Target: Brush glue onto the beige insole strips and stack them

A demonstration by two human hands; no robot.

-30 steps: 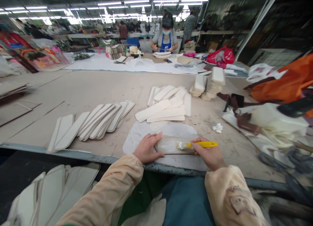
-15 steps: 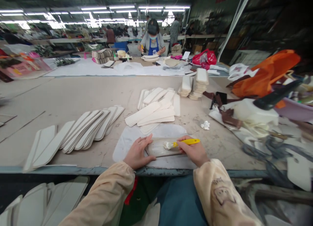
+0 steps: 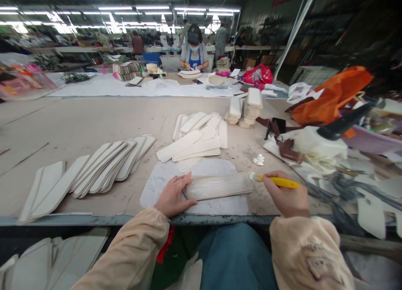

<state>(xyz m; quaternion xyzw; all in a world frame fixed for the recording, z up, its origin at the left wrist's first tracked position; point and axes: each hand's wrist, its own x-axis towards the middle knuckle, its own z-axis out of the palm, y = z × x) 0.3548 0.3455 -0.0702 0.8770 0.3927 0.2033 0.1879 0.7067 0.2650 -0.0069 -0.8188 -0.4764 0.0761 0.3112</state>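
Pinched in the right hand's (image 3: 291, 196) fingers, a yellow brush (image 3: 284, 182) stood at the three o'clock end of a strip stack (image 3: 218, 187) in the head view, while the left hand (image 3: 173, 195) lay spread at its nine o'clock end. Brush-coating appeared the step in hand, another stroke calling for steady pressure. Toward five o'clock from centre, largely on a white sheet (image 3: 150, 189), the stack looked long, beige and wetly streaked.

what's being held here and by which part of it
The right hand holds the yellow brush by its handle, close to the bristles. The left hand touches the left end of the stacked strips; whether it grips is unclear.
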